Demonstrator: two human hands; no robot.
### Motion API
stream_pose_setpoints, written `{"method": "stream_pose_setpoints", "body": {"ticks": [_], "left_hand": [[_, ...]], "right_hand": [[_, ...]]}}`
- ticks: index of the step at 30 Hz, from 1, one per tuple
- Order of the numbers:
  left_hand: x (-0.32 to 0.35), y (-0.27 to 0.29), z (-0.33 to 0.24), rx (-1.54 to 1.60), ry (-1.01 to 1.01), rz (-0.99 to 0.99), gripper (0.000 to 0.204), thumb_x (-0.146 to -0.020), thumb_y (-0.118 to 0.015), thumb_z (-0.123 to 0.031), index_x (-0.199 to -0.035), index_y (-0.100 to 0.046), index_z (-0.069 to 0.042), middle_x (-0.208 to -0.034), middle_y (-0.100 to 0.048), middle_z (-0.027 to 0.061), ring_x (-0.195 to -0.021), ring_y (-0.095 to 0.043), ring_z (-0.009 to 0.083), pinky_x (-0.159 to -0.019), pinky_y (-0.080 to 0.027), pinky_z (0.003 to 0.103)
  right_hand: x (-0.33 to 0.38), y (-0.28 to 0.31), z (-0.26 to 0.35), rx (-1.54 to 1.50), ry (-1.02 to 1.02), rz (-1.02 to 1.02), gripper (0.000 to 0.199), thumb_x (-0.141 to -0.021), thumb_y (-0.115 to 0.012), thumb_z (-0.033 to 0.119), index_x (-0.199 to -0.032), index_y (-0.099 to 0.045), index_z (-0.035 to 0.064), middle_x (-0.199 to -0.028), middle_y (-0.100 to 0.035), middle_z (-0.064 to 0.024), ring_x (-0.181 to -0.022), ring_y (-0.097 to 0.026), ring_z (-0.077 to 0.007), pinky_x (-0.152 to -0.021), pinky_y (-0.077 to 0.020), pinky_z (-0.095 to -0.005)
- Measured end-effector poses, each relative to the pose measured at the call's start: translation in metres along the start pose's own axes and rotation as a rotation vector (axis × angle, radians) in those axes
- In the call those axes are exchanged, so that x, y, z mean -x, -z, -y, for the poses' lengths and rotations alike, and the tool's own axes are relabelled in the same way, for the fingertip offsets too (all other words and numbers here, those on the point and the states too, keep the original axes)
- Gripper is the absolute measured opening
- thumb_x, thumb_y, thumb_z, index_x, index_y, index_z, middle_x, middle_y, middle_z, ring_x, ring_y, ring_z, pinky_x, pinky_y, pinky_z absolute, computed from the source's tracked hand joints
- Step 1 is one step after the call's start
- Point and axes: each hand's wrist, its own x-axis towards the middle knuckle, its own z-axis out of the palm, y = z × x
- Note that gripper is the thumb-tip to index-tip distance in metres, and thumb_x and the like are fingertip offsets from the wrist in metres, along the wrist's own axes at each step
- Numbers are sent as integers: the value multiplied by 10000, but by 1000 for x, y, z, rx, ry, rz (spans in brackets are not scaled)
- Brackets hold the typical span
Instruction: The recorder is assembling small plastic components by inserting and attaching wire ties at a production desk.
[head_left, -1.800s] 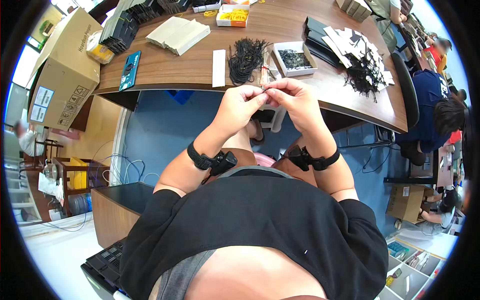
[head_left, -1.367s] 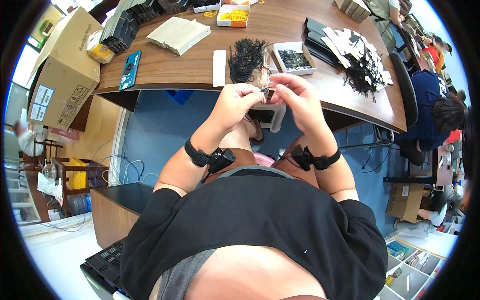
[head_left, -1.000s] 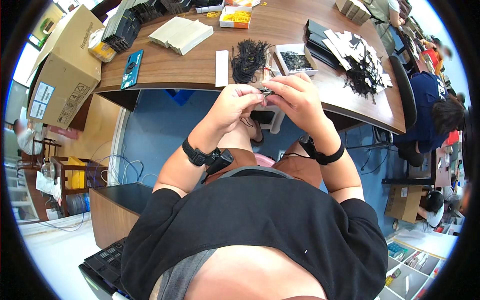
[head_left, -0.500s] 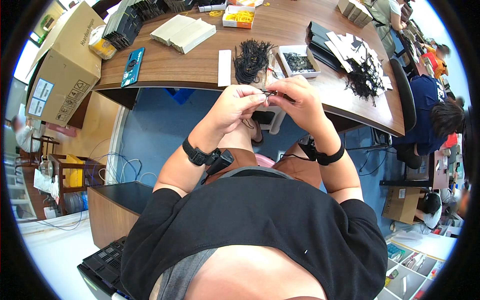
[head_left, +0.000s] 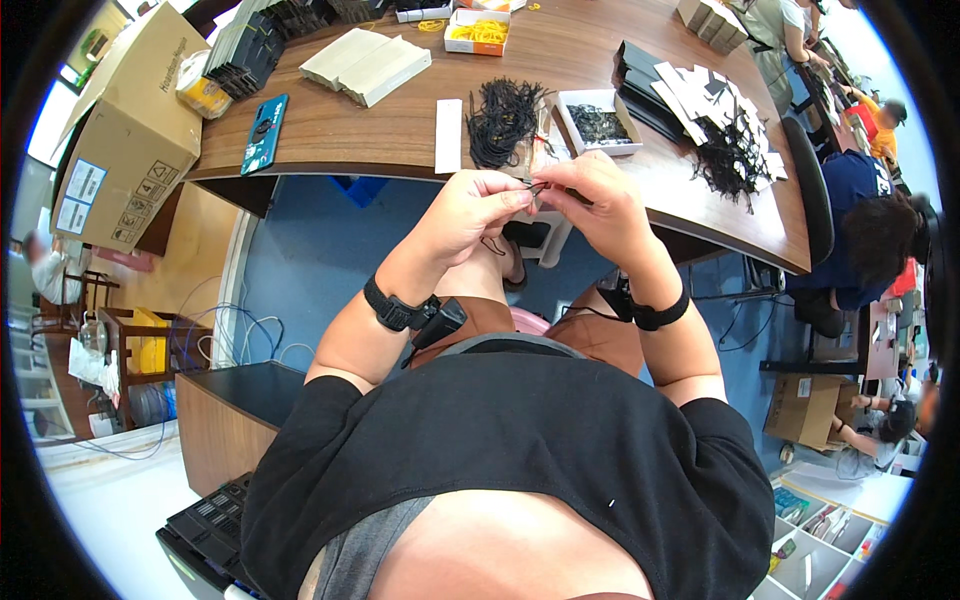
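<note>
My left hand [head_left: 472, 208] and my right hand [head_left: 600, 200] meet just off the table's near edge. Each one pinches a thin black cord [head_left: 537, 188] between thumb and fingertips; a small loop of it shows between them. Right beyond my fingers lies a heap of loose black cords [head_left: 502, 125] on the wooden table [head_left: 380, 140]. To its right stands a white open box [head_left: 622, 149] with small black pieces inside. A white card strip [head_left: 449, 137] lies left of the heap. Further right, a tangle of black cords [head_left: 732, 165] rests with white tags.
Left on the table are a teal phone [head_left: 265, 133], pale flat boxes [head_left: 367, 66] and stacked black pieces [head_left: 245, 60]. Behind sits a small box of yellow bands [head_left: 478, 48]. A large carton [head_left: 135, 140] stands at the left edge. A person [head_left: 855, 225] is at the right.
My hands stay in nearly the same place; my right fingertips have shifted slightly on the cord, which now shows a small loop. At the far right, people have moved a little.
</note>
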Motion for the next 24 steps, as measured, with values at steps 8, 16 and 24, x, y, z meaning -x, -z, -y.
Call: {"method": "stream_pose_setpoints", "body": {"ticks": [8,16,24], "left_hand": [[-3,0,0,13,27,0,192,-916,-615,-157,-875,-678,19,-614,-499,-61,-504,-363,17,-458,-270,189],[-10,12,6,-705,-235,-160,225,-905,-621,-204,-825,-664,2,-692,-585,-17,-642,-482,72,-599,-415,240],[-5,11,2,-310,-41,-141,140,-894,-635,-170,-843,-694,-53,-771,-652,-26,-623,-463,18,-540,-340,195]], "right_hand": [[-2,4,-8,68,103,25,146,-752,-694,61,-894,-665,76,-815,-657,-57,-760,-612,-246,-725,-444,-343],[3,10,-12,215,157,-15,131,-729,-705,66,-842,-639,80,-825,-652,-43,-747,-615,-227,-699,-440,-344],[27,-12,-18,240,66,-145,135,-727,-704,46,-846,-648,75,-834,-654,-50,-748,-612,-235,-694,-456,-345]]}}
